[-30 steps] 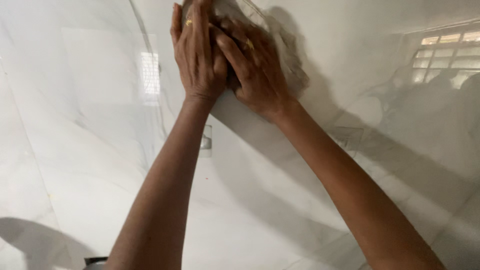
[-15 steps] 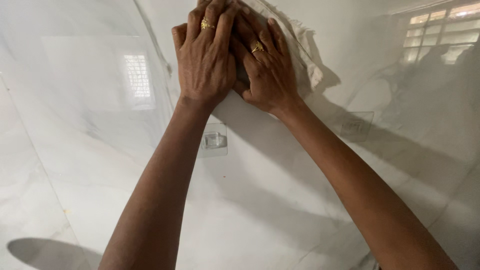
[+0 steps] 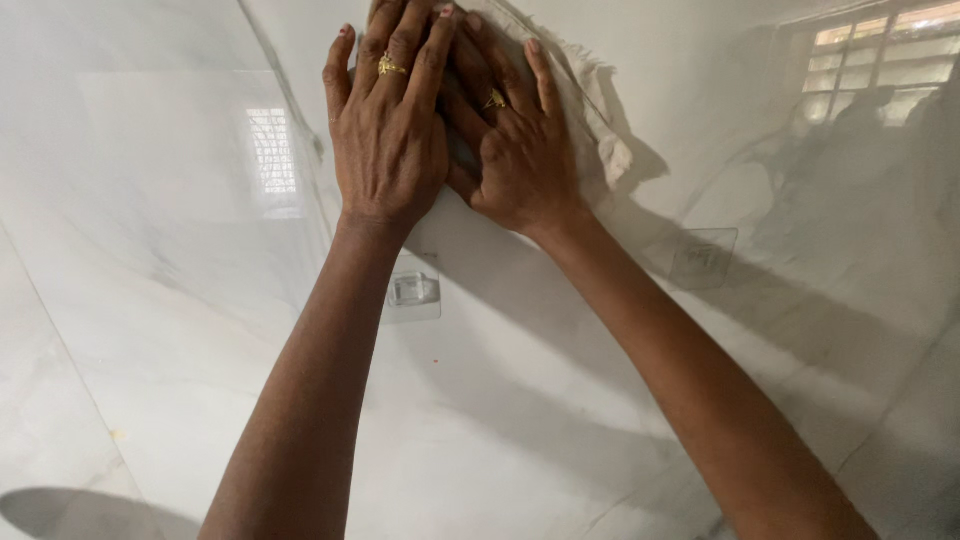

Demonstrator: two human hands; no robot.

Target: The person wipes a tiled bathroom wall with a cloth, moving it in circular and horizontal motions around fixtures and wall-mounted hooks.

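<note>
Cloth: because both my palms bear on it, the pale cloth (image 3: 590, 110) stays flat against the glossy wall (image 3: 180, 330); it sits at the far top of the view, its frayed edge sticking out to the right of my fingers.

Left hand: my left hand (image 3: 385, 130) lies spread and flat, fingers straight and pointing away from me, closing on nothing; it lies partly over my right fingers, and whether its palm meets cloth or bare wall I cannot tell. A gold ring (image 3: 391, 67) shows on one finger.

Right hand: my right hand (image 3: 515, 150) is likewise open and flat on the cloth, fingers fanned toward the far left and tucked partly under the left hand, pinning the cloth by pressure, not by grasp. It wears a ring too.

Why stacked: I judge one hand overlaps the other to add weight on one patch of cloth.

Arms: both forearms reach up and away from me, nearly straight, converging from the near corners toward the cloth; wrists bent back so the palms meet the wall.

Hooks: a clear stick-on hook (image 3: 413, 288) sits just below my left wrist, touching nothing; a second hook (image 3: 703, 257) lies right of my right forearm.

Reflections: window (image 3: 273, 150) glare on the left and at far right.
</note>
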